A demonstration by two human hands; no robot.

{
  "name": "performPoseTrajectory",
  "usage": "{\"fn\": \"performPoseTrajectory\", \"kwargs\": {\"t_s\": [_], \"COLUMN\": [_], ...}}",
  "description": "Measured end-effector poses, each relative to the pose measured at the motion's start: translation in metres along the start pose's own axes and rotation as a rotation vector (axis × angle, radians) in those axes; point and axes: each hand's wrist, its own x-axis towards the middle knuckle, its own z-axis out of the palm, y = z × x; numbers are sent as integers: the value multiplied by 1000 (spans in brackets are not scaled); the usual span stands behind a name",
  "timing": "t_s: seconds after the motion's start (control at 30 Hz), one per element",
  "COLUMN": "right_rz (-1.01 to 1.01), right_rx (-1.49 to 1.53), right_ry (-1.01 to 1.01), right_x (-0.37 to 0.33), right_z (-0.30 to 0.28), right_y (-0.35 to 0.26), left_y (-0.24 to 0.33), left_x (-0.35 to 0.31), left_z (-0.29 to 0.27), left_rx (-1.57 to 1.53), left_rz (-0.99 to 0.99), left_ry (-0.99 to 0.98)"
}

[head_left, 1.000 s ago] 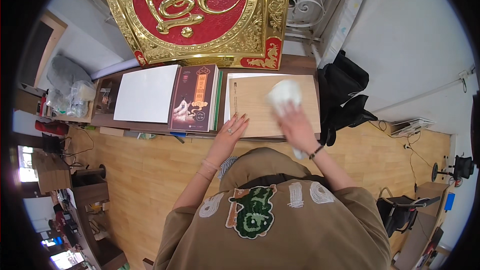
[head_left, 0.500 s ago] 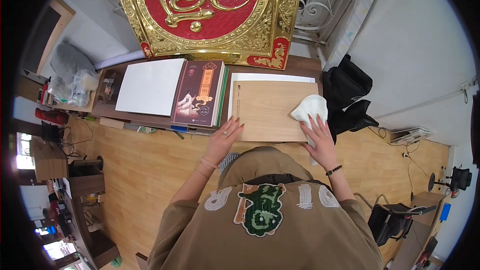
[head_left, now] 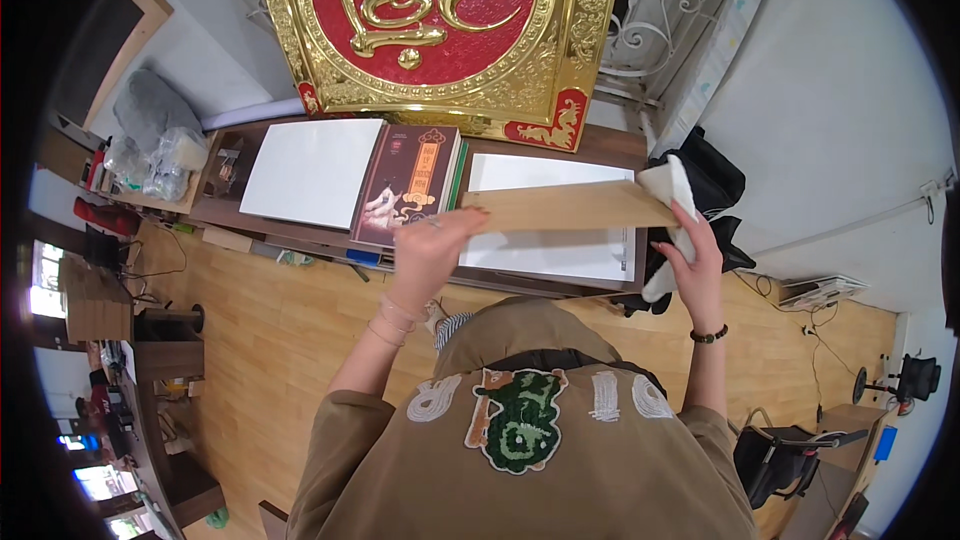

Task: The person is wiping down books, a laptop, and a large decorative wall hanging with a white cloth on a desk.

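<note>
A thin light-brown wooden board is lifted and tilted above a white sheet on the dark-brown table. My left hand grips the board's left end, fingers wrapped over it. At the other end, my right hand has its fingers curled around a white cloth, which lies against the board's right edge and hangs down below it. Left of the board, close to my left hand, a maroon illustrated book lies on the table.
Beside the book lies a white rectangular panel. A large gold-framed red plaque with raised gold lettering stands at the back. Black bags are by the table's right end. A black chair stands at lower right.
The board has come up off the white sheet and tilted, uncovering it. My left hand has closed on its left end. My right hand has moved right and up with the cloth.
</note>
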Motion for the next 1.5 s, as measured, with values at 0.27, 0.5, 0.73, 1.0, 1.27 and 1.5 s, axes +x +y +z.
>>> {"fn": "performPoseTrajectory", "kwargs": {"t_s": [0.27,0.5,0.73,1.0,1.27,1.5], "right_rz": [168,149,548,194,102,-102], "right_rx": [522,507,1162,794,565,-606], "right_ry": [357,-444,-371,-507,-578,-386], "right_x": [34,36,41,78,60,-33], "right_z": [-7,43,109,189,133,122], "right_y": [-4,-21,-64,-140,-115,-44], "left_y": [-32,-72,-41,-34,-130,-168], "left_x": [27,1,-103,-86,-82,-102], "left_z": [-83,-135,-109,-78,-132,-122], "left_rx": [-490,-728,-1986,-1153,-912,-814], "left_rz": [-616,-863,-364,-901,-941,-1051], "left_ry": [-51,-183,189,613,932,962]}}
